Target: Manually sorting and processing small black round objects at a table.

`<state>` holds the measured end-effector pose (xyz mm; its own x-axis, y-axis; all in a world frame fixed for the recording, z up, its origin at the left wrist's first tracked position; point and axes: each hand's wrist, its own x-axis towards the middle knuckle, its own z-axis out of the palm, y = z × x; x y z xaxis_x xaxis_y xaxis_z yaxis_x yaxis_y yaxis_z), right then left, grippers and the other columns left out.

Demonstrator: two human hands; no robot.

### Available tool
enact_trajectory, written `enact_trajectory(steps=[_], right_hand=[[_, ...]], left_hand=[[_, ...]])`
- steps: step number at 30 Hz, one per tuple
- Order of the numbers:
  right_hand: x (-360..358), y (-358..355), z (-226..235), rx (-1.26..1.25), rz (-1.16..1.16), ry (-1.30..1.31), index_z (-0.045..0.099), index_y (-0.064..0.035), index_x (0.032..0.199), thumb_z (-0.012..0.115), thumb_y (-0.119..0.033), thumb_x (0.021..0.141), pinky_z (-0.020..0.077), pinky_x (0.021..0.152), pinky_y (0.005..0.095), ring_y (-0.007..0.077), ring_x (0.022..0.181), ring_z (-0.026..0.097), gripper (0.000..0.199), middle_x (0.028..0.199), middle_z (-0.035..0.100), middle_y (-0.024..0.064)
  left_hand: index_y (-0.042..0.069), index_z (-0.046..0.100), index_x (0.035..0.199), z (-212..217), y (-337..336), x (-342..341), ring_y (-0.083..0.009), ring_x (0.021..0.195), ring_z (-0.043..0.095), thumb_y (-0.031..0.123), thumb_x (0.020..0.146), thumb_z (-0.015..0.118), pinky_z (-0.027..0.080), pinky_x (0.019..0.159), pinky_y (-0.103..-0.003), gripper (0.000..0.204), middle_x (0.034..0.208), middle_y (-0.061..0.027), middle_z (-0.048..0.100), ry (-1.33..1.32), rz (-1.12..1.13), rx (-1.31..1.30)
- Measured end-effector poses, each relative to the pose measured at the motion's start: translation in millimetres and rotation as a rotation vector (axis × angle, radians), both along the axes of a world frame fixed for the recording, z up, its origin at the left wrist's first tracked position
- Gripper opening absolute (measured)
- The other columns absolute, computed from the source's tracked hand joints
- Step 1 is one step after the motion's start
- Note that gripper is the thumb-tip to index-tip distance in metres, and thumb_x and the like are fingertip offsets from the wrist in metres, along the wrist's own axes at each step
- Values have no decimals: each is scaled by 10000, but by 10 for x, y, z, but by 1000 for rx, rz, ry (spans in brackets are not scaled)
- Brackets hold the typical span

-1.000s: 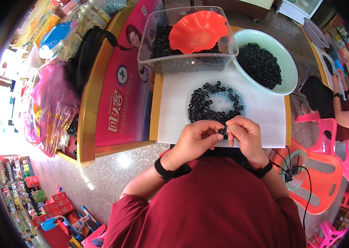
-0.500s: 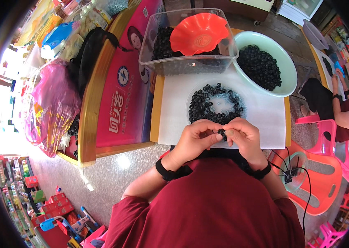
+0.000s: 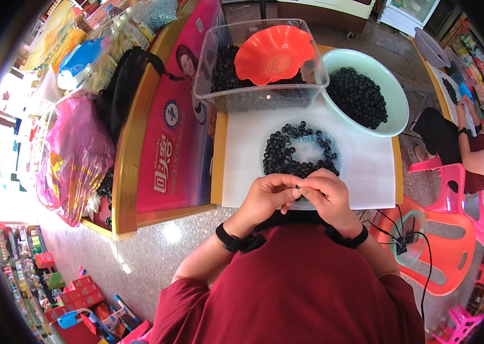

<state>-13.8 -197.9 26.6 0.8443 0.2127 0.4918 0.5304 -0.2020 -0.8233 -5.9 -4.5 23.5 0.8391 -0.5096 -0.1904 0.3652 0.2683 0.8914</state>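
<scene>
The person's left hand [image 3: 268, 198] and right hand [image 3: 325, 198] meet at the near edge of the white mat [image 3: 362, 172], fingertips pressed together around one small black ring [image 3: 298, 187] — both hands are closed in a pinch on it, as far as I can see. Just behind them lies a loose heap of the same black rings [image 3: 299, 152], and further back stand a pale green bowl [image 3: 394, 94] full of them and a clear plastic box [image 3: 207, 74] with an orange dish [image 3: 273, 54] inside. The ring seems light, firm and easy to drop — it is best taken by its outer rim, between thumb and forefinger.
</scene>
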Motion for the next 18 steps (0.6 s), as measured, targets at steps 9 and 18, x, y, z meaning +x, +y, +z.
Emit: enact_trajectory(steps=[9,18], right_hand=[[5,99,89,-229,23,-32,667,-97,1228,711,-102,876,512,596,307,217,686,619,355,843,624,76],[276,-294,-20,-507,-190,179,708,-83,1016,645,-154,900,521,708,384,296,809,636,149,867,642,101]], left_hand=[[17,678,1124,-120,132,61,-66,658,566,74,939,661,469,554,-208,195,880,-15,669,102,49,-130],[17,648,1148,-449,254,125,-62,638,560,8,927,652,467,571,-206,221,853,9,630,-17,146,100]])
